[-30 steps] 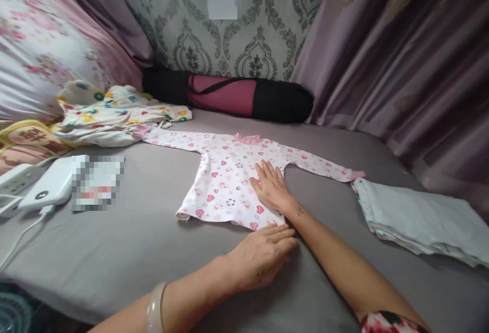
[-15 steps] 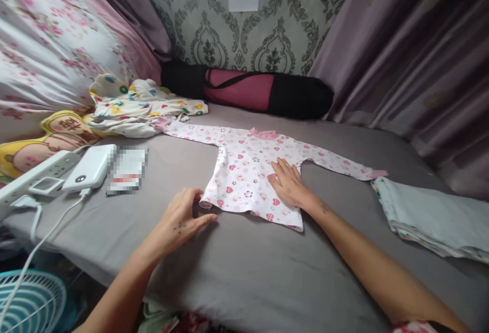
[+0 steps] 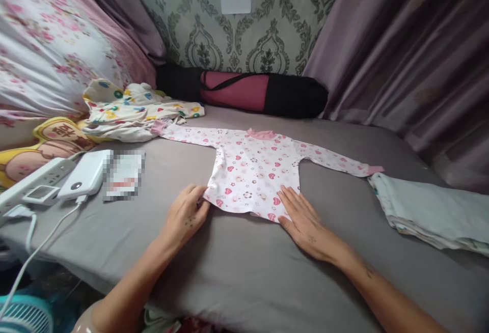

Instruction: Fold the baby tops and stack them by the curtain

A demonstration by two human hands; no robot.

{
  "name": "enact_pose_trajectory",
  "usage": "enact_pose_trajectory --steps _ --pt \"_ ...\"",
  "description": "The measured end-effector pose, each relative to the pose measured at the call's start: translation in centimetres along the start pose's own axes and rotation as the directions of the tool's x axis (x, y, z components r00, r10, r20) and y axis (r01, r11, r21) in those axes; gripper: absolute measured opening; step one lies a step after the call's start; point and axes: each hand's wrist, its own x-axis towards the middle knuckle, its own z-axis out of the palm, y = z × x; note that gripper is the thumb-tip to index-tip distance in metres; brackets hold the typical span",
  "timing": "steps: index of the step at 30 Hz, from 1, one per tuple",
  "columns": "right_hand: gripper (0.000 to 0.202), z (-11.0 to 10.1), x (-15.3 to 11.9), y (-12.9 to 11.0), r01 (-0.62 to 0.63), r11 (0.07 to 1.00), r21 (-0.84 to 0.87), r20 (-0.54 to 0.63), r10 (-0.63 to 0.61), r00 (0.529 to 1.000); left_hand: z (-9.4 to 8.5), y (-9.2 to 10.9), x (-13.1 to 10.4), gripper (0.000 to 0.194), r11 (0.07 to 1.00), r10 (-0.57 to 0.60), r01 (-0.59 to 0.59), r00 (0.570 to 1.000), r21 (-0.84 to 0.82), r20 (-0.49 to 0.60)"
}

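A small white shirt (image 3: 254, 170) with pink hearts, pink collar and pink cuffs lies spread on the grey sheet (image 3: 244, 256), its sleeves stretched to both sides and its hem towards me. My left hand (image 3: 187, 213) pinches the shirt's lower left corner between thumb and fingers. My right hand (image 3: 301, 221) lies flat over the lower right part of the shirt near the hem, fingers stretched out and covering that corner.
Patterned clothes (image 3: 133, 109) lie at the back left, beside a yellow cushion (image 3: 64, 142). A power bank (image 3: 87, 172) and power strip (image 3: 38, 183) are at the left. Folded pale cloth (image 3: 431, 211) lies right. A long black and maroon bag (image 3: 237, 91) rests against the wall.
My left hand has closed on the shirt's lower left corner. My right hand has slid down from the shirt's middle to its lower right hem. The view has shifted slightly.
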Motion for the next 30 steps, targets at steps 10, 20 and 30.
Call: enact_pose_trajectory --steps 10,20,30 --pt "0.057 0.3 0.1 0.0 0.014 1.0 -0.001 -0.033 -0.015 0.999 -3.0 -2.1 2.1 0.025 0.888 0.158 -0.174 0.985 -0.426 -0.072" --pt "0.054 -0.1 0.2 -0.2 0.014 1.0 -0.013 -0.015 -0.014 1.0 -6.4 -3.0 3.8 0.028 0.99 0.117 -0.065 0.871 -0.123 0.478" --pt "0.054 0.2 0.2 -0.1 0.018 0.999 -0.036 -0.055 -0.02 0.998 -0.4 -3.3 14.8 0.026 0.889 -0.381 0.417 0.902 -0.187 0.201"
